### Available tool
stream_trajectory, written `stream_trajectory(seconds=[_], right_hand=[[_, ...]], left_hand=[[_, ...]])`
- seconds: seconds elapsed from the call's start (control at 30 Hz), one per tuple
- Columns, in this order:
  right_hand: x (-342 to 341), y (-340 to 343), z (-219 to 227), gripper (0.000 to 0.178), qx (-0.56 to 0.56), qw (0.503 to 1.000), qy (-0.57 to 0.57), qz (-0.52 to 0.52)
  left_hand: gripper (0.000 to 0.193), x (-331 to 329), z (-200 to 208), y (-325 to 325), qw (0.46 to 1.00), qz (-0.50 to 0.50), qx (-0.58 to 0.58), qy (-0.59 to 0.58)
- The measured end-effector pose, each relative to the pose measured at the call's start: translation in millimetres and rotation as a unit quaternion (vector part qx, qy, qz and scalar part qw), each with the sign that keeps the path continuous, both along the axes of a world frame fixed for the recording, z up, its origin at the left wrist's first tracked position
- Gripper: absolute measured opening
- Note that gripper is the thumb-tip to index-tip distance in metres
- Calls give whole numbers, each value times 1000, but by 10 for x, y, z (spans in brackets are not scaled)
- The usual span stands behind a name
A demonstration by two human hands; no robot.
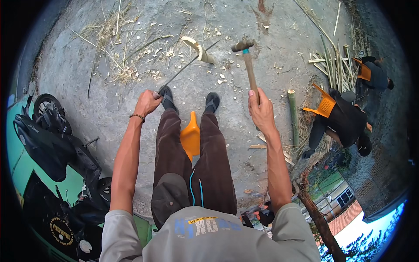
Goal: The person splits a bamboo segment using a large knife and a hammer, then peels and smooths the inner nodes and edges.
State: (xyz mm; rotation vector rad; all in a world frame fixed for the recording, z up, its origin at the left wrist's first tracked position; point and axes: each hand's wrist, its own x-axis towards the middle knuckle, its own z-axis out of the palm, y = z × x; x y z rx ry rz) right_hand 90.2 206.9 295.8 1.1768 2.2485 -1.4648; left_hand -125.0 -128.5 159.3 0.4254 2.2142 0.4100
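Note:
My left hand (pixel 148 104), with a beaded bracelet at its wrist, is closed round the handle of a long, thin, dark metal blade (pixel 185 65). The blade slants up and to the right, and its tip passes over or against a short, thick piece of split bamboo (pixel 201 51) on the ground. Whether they touch I cannot tell. My right hand (pixel 262 112) is wrapped round the wooden handle of a hammer (pixel 250 65). Its dark head, with a blue-green band below it, is raised to the right of the bamboo piece.
Bamboo chips and shavings (pixel 126 72) litter the concrete. To the right lie a green bamboo pole (pixel 293 115) and a pile of split strips (pixel 334 65). Two people sit on orange chairs (pixel 325 105) there. A black motorcycle (pixel 56 135) stands at left. An orange seat (pixel 190 135) shows between my legs.

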Motion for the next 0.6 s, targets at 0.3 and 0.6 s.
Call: stream_trajectory(seconds=[0.3,0.6], right_hand=[[-196,-185,-588,20,90,985,75,124],[-638,-194,468,29,72,989,107,68]], left_hand=[[40,14,76,112,1000,-18,-21,-9],[35,63,36,-24,1000,7,-5,12]])
